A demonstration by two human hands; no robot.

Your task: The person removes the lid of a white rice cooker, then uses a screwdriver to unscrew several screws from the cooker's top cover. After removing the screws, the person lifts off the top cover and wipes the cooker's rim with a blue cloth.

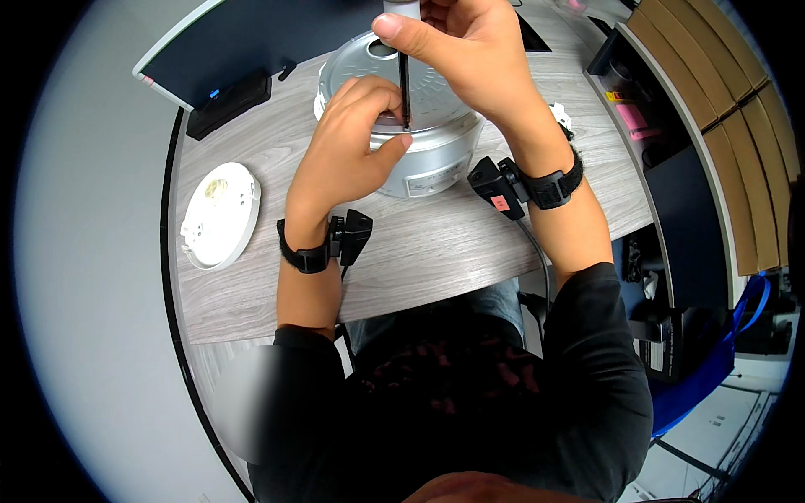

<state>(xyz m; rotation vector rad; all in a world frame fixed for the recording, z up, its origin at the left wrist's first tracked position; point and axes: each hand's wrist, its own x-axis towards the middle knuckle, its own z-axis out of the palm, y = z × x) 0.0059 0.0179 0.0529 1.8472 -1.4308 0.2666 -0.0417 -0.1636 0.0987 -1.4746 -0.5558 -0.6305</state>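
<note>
A round silver-grey appliance (423, 172) stands upside down on the wooden desk (436, 251), its ribbed base facing up. My right hand (470, 50) grips a screwdriver (403, 88) by its white handle, with the dark shaft pointing straight down onto the base. My left hand (352, 142) rests on the base, its fingertips pinched around the screwdriver's tip. Both wrists wear black straps with small black devices.
A white round plate-like cover (220, 214) lies on the desk at the left. A dark flat panel (243, 42) and a black rectangular block (228, 105) sit at the back left. Shelving with pink notes (637, 121) stands to the right, a blue bag (713, 369) below.
</note>
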